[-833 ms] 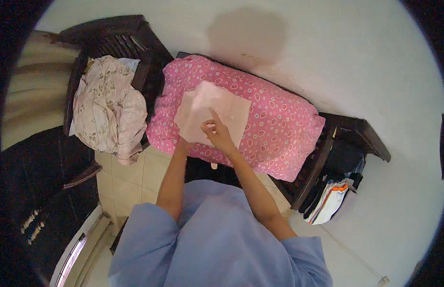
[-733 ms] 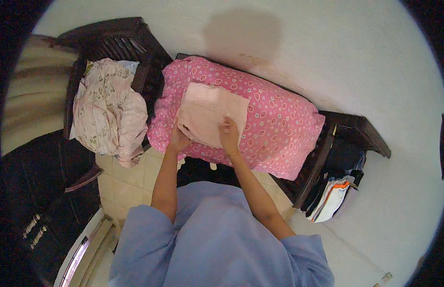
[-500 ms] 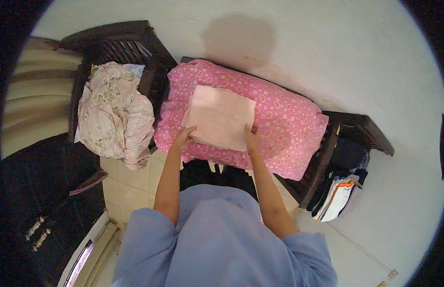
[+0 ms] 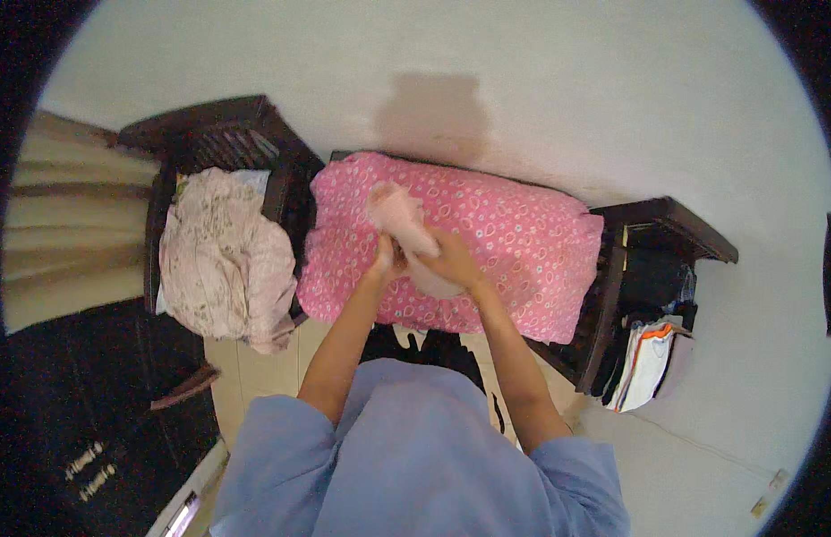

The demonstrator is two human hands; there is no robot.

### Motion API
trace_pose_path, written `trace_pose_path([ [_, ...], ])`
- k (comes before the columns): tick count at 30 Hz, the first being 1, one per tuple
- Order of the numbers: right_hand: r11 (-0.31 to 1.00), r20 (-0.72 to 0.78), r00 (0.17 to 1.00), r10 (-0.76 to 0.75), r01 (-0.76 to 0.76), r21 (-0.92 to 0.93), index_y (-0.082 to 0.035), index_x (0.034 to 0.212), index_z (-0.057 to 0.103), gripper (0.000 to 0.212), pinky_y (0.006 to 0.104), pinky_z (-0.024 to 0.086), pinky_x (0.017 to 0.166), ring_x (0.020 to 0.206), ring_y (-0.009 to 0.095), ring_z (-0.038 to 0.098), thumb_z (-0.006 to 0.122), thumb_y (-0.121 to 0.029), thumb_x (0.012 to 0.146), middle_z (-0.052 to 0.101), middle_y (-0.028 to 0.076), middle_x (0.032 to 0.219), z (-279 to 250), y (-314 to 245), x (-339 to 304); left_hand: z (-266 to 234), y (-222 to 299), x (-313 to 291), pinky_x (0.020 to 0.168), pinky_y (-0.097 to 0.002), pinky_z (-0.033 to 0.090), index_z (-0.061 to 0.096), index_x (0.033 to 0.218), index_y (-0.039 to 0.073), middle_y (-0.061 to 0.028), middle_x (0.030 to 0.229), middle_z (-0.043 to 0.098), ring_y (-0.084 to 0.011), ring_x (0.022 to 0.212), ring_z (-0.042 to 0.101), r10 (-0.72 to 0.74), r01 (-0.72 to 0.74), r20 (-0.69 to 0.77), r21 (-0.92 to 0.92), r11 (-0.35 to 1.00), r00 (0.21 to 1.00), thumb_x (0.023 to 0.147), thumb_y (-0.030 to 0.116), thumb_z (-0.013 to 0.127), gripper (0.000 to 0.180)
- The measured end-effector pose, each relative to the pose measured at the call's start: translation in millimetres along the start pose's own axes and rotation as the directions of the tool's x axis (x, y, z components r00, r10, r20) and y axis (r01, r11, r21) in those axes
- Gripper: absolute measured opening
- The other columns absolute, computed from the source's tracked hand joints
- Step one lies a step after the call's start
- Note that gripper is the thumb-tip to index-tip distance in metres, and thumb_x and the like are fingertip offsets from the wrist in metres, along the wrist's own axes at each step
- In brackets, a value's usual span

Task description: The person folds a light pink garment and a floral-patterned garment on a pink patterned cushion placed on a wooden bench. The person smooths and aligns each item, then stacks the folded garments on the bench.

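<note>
Pink cloth (image 4: 403, 220): bent over, above the patterned cushion (image 4: 532, 259), toward its ten o'clock.
Left hand (image 4: 387, 259): gripping the cloth from seven o'clock.
Right hand (image 4: 452, 259): gripping from four o'clock.
Layers: best kept aligned, under even tension.

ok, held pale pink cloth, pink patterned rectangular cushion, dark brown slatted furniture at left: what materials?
Pale pink cloth: soft matte textile, folding limply; fibre unclear from blur.
Pink patterned rectangular cushion: matte printed fabric cover, perhaps cotton; puckered edges.
Dark brown slatted furniture: probably wood, dull dark finish; rigid slats.
</note>
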State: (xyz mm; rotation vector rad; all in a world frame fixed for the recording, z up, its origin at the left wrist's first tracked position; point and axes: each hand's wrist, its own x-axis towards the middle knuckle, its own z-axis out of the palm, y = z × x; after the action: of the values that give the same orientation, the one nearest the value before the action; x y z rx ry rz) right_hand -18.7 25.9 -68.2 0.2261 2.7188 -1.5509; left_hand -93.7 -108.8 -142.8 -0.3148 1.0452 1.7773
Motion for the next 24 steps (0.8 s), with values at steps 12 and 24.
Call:
trace_pose_path([
  [12, 0.685, 0.014, 0.996, -0.086, 0.07, -0.725, -0.021, 0.116, 0.047, 0.053, 0.0358, 0.041, 0.075, 0.084, 0.022, 0.052, 0.056, -0.006, 0.066, 0.051, 0.008, 0.085, -61, 25, -117, 42, -48, 41, 0.077, -0.0342, 0.042, 0.041, 0.113, 0.005, -0.0092, 0.106, 0.052, -0.0234, 0.093, 0.05, -0.034, 0.027, 0.148, 0.048, 0.999, 0.988, 0.082, 0.044, 0.044, 0.05],
  [24, 0.807, -0.519, 0.635, 0.573, -0.546, 0.224, 0.0, 0.112, 0.043, 0.044, 0.0375, 0.038, 0.083, 0.093, 0.03, 0.05, 0.057, -0.016, 0.074, 0.051, 0.019, 0.101, -26, 179, -172, 37, -127, -36, 0.057, -0.0282, 0.043, 0.055, 0.095, 0.0, -0.0097, 0.074, 0.06, -0.017, 0.061, 0.055, 0.377, -0.163, 0.065, 0.959, 0.233, 0.924, 0.075, 0.021, 0.058, 0.029],
])
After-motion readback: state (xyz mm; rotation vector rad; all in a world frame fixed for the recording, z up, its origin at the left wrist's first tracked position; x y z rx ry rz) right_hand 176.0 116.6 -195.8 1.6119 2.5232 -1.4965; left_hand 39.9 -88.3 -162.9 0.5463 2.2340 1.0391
